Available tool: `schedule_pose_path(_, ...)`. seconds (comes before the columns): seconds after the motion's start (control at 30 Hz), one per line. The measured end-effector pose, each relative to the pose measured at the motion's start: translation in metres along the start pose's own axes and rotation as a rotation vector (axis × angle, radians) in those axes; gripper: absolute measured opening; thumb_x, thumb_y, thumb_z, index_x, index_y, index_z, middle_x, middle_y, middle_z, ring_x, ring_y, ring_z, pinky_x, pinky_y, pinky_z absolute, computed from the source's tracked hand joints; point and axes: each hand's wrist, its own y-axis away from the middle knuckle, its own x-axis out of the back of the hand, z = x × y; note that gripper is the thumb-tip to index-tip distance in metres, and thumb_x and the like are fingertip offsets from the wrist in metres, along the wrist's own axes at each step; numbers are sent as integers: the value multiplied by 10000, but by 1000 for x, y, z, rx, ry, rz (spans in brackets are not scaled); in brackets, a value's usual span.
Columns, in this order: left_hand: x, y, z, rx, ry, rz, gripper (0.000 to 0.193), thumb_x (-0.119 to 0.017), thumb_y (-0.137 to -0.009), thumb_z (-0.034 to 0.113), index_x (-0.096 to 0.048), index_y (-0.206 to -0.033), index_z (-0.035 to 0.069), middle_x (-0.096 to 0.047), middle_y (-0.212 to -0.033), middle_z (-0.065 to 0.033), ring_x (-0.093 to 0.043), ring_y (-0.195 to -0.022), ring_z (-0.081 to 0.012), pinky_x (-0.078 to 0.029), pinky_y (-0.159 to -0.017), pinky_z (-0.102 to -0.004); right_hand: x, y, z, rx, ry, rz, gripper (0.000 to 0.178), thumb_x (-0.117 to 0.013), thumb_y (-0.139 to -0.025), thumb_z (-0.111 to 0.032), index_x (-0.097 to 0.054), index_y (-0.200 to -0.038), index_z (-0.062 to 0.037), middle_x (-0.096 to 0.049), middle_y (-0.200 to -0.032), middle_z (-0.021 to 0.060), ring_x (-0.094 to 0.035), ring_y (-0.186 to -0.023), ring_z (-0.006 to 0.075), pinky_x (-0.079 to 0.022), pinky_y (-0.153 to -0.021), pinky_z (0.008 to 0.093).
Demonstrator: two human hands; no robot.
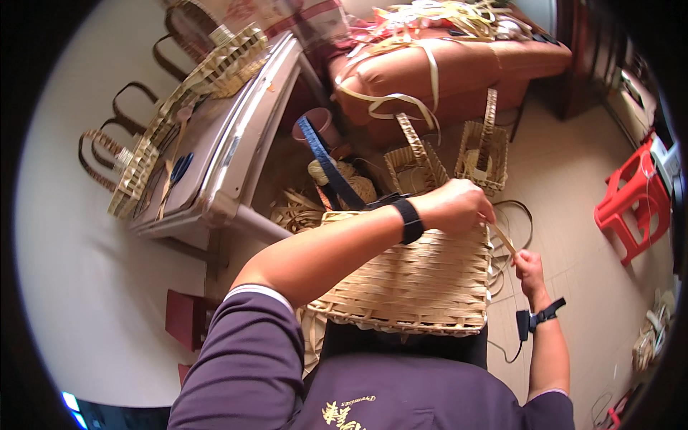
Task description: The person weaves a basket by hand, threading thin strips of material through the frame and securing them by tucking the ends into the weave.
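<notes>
A large woven basket (408,279) of pale flat strips lies across my lap, its side facing up. My left hand (459,206) reaches over it to the far right corner, fingers closed in a pinch on one end of a narrow tan strip (504,239). Lower down, off the basket's right edge, my right hand (529,271) is closed on the same strip. The strip runs taut and slanting between both hands. Exactly where it meets the basket is hidden behind my left hand. Past the right edge, a loose dark strip (529,215) loops over the floor.
On the left table (236,161) stand woven baskets (132,175) with brown handles, and blue-handled scissors (182,166). Two small handled baskets (481,156) sit beyond my lap. Loose strips (444,21) cover an orange sofa (459,68). A red stool (634,201) stands right.
</notes>
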Motion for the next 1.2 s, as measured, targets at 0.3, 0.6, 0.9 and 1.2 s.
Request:
schedule_pose_path(0.3,-4,17,11,59,-66,58,304,-717,-866,225,-756,-1116,57,-748,-932,-197,-726,-912,-381,-579,-855,-450,37,-58,31,14,79,83,315,-639,-1039,-247,-639,-759,-103,-385,-550,-121,-287,-449,3,-183,-429,235)
schedule_pose_path(0.6,152,235,57,514,-228,743,515,-739,-926,230,-607,-1358,-18,-658,-1311,-261,-655,-1204,-372,-517,-1039,-412,69,-4,62,-95,71,93,145,-613,-1036,-204,-667,-998,-75,-557,-748,-19,-489,-534,62,-366,-470,217)
schedule_pose_path(0.9,251,495,-62,1621,-843,679,383,-519,-984,156,-656,-1340,122,-702,-1288,-157,-649,-1212,-372,-474,-1039,-543,118,15,68,-62,128,250,152,-611,-1024,-152,-667,-1136,-65,-649,-928,25,-606,-624,89,-463,-522,217)
schedule_pose_path(1.2,245,557,-112,1543,-1149,491,250,-527,-954,176,-742,-1042,83,-737,-1052,-187,-712,-1007,-388,-509,-872,-566,61,55,3,136,192,211,123,-620,-998,-92,-696,-1051,-12,-679,-871,54,-635,-656,114,-487,-561,242)
